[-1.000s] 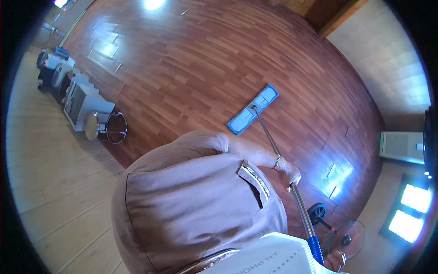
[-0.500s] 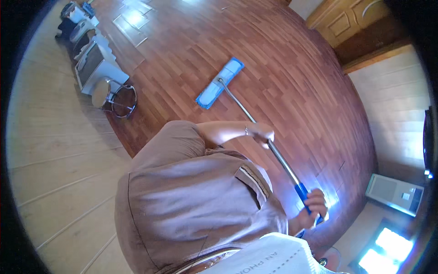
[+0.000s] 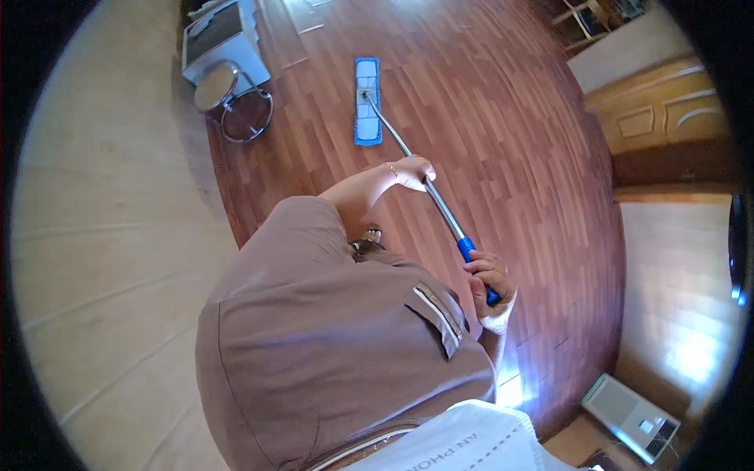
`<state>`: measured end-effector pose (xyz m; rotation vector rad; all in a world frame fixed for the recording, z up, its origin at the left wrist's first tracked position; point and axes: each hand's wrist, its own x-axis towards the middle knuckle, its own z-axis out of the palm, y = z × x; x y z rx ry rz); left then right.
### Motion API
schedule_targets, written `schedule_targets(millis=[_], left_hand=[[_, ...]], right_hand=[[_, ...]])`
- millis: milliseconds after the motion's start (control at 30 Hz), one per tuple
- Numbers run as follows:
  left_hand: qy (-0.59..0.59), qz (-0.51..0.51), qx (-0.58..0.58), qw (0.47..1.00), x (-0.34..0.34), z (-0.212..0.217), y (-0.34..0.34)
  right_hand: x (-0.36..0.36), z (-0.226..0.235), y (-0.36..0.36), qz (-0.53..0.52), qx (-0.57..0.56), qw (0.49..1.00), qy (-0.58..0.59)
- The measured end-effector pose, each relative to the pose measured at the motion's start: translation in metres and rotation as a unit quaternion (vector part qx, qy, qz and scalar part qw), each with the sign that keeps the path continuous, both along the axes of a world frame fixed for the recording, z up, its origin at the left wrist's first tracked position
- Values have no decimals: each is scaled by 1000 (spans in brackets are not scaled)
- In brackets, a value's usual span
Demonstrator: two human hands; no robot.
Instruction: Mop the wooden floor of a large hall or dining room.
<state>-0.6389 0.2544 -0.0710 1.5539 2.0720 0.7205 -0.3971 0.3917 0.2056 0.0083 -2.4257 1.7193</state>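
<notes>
Flat mop (image 3: 393,131) crosses the middle of the frame on a slant, its rectangular head (image 3: 367,107) lying on the wood-plank floor (image 3: 518,157) in the upper middle. The head is white with a blue fringe, its long side running nearly up and down the picture. From its centre a metal pole (image 3: 445,210) slopes down to the right, ending in a blue grip (image 3: 466,249) right of centre. The left hand (image 3: 412,172), a bracelet at its wrist, is wrapped around the bare pole near the middle of the frame; the right hand (image 3: 490,285) is closed around the blue grip. A round-seated stool (image 3: 217,86) with a chrome ring is at upper left, just beside a white cabinet (image 3: 228,47). A sandaled foot (image 3: 372,235) shows below the left forearm. A panelled wooden door (image 3: 648,118) is at upper right.
</notes>
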Motion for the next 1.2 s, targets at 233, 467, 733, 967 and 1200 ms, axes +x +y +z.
schedule_targets(millis=[233,467,733,967,1200], left_hand=[[-44,143,55,987,46,19,-61],[-85,229,49,968,103,63,-135],[-119,319,-35,940,159,75,-226],[-130,324,-131,928,192,86,-264],[-73,378,-160,909,238,73,-222]], right_hand=[[-13,40,-17,90,41,995,25],[-21,67,-49,162,3,983,88],[-31,20,-98,304,-135,935,120],[-25,17,-109,441,-205,872,58],[16,22,-42,431,-233,871,-18]])
